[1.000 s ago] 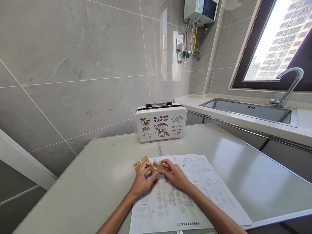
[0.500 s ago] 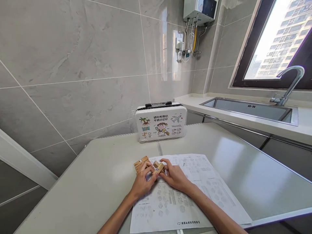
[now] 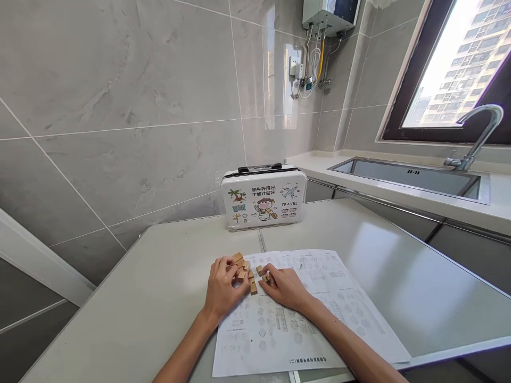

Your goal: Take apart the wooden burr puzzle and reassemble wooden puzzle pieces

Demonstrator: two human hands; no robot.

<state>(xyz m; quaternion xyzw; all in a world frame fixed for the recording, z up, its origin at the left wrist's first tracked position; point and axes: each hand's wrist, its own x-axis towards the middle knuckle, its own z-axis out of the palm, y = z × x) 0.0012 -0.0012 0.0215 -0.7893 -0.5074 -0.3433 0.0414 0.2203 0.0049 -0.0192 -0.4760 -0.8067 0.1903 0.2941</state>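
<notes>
Several small wooden puzzle blocks (image 3: 253,286) lie at the upper left part of a printed paper sheet (image 3: 279,346). My left hand (image 3: 223,287) is closed with thumb and fingers around a light wooden block (image 3: 241,275), and more wooden pieces (image 3: 237,258) show behind its fingers. Opposite it, my right hand (image 3: 288,287) pinches a small notched wooden piece (image 3: 267,279), partly covered by the fingertips. Another wooden end (image 3: 259,269) shows just beyond that; whether the two are joined I cannot tell.
A white carry case (image 3: 265,199) with cartoon prints stands upright at the back of the pale table (image 3: 159,298), against the tiled wall. To the right are a counter with a sink (image 3: 411,175) and a faucet (image 3: 479,133). A water heater (image 3: 329,16) hangs above.
The wooden pieces, grouped closely between both hands before, are now apart. My left hand has shifted left with some blocks, while my right hand stays nearly in place with a piece.
</notes>
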